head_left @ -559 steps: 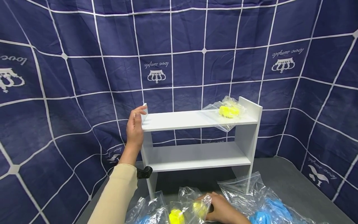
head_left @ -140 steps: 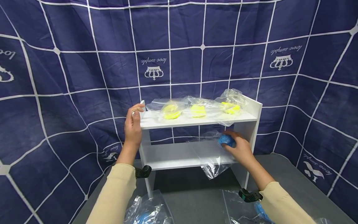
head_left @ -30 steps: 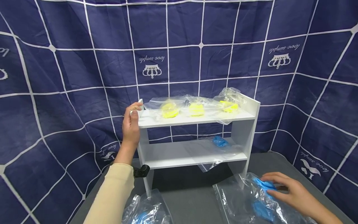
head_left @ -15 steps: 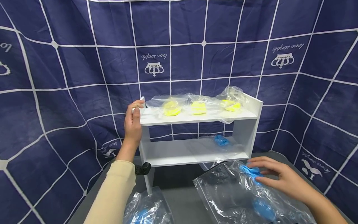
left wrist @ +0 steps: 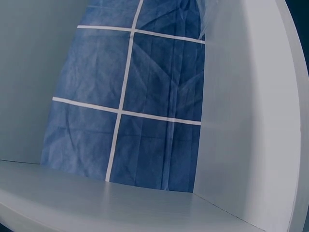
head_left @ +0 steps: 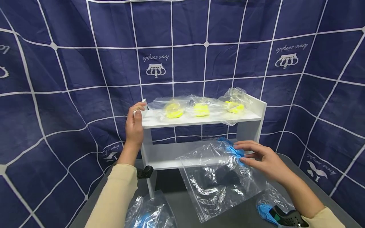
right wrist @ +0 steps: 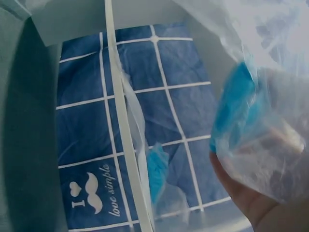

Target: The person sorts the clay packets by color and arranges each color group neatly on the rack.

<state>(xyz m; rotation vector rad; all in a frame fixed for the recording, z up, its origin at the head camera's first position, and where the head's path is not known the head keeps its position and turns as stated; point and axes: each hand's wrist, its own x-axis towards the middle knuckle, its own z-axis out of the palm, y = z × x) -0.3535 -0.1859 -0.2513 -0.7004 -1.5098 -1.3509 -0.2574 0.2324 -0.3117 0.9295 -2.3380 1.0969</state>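
My left hand [head_left: 135, 128] grips the left side panel of a white two-tier shelf unit [head_left: 162, 158], its fingers over the top corner. In front of the lower tier, my right hand [head_left: 263, 160] pinches a clear zip bag [head_left: 211, 193] by a crumpled blue bundle [head_left: 237, 152] inside it; the bag's wide end hangs down to the left. The right wrist view shows that blue bundle [right wrist: 236, 106] through plastic near the thumb. Behind it, another blue bundle [head_left: 223, 139] lies bagged on the lower tier, mostly covered by the held bag.
Three clear bags with yellow bundles [head_left: 201, 110] lie in a row across the top tier. On the grey table [head_left: 182, 202], a bag with a blue bundle [head_left: 145, 218] lies at front left and another blue bundle [head_left: 265, 212] by my right wrist.
Two more yellow bundles have joined the top tier, and a blue one the lower tier. Within the last second my right hand has lifted another blue bag from the table, up and left.
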